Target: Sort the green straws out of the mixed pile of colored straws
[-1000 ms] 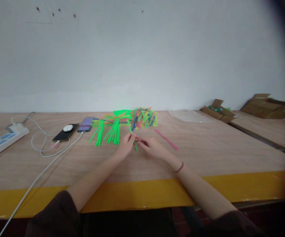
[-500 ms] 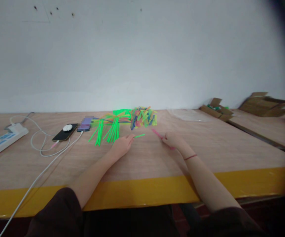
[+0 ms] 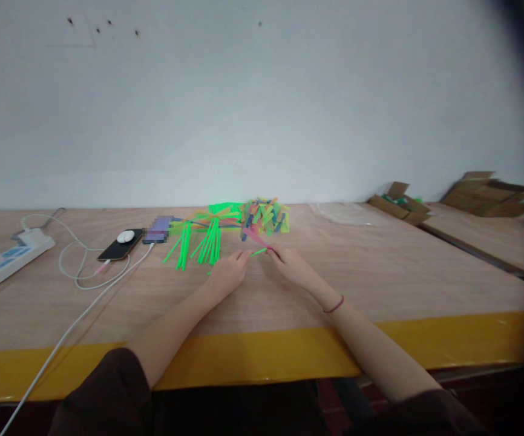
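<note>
Between the finger and thumb of my left hand (image 3: 229, 271) is a thin green stick (image 3: 258, 252), its free end pointing right. My right hand (image 3: 289, 263) is pinched on a pink strip (image 3: 256, 237), which slants up and left from the fingers. Stick and strip meet at my right fingertips; whether the strip wraps around the stick, I cannot tell. Just behind my hands lies a heap of short coloured strips (image 3: 265, 217). Several loose green sticks (image 3: 207, 242) lie left of it, across long coloured strips (image 3: 193, 220), with more green sticks (image 3: 225, 209) behind.
To the left are a black phone (image 3: 120, 245) with a white mouse (image 3: 126, 236) on it, a second phone (image 3: 157, 230), white cables (image 3: 85, 303) and a power strip (image 3: 12, 260). Clear plastic (image 3: 343, 214) and cardboard boxes (image 3: 400, 203) lie to the right. Yellow tape (image 3: 262, 357) edges the table.
My right hand has moved left with the pink strip, bringing it to the tip of the green stick. My left hand has stayed nearly in place.
</note>
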A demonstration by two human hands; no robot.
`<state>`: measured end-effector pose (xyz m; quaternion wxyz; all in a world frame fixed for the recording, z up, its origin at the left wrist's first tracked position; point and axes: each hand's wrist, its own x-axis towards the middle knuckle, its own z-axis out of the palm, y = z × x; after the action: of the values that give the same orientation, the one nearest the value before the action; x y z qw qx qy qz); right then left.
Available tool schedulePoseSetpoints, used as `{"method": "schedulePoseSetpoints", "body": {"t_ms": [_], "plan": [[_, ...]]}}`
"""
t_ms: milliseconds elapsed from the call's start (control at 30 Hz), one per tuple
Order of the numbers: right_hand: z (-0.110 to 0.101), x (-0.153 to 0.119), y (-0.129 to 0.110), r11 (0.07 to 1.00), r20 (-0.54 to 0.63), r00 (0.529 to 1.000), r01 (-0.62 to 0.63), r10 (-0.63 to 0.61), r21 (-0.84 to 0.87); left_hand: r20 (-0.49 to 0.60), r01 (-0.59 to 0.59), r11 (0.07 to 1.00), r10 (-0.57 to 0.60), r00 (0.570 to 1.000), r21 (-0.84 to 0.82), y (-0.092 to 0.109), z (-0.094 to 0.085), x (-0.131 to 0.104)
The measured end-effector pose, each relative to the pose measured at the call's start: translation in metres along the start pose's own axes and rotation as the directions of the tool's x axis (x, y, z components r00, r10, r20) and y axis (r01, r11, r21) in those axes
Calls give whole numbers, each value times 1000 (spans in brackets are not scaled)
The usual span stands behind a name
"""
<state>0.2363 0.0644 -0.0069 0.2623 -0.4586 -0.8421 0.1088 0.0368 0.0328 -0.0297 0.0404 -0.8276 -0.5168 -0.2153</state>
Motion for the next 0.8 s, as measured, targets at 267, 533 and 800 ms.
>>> {"method": "schedulePoseSetpoints", "body": {"t_ms": [267,533,800], "plan": [[1,1,0,997,-8,997,-73,73,-18,-11,5,999,-5,1000,-42,3,-4,-1],[3,-1,-8,989,19,996,-88,91,-117,31,15,1000,-15,999,-1,7,-11,-3],[8,-6,-14,948,25,994,-93,106,-303,42,19,998,-21,999,53,8,-16,-4]]}}
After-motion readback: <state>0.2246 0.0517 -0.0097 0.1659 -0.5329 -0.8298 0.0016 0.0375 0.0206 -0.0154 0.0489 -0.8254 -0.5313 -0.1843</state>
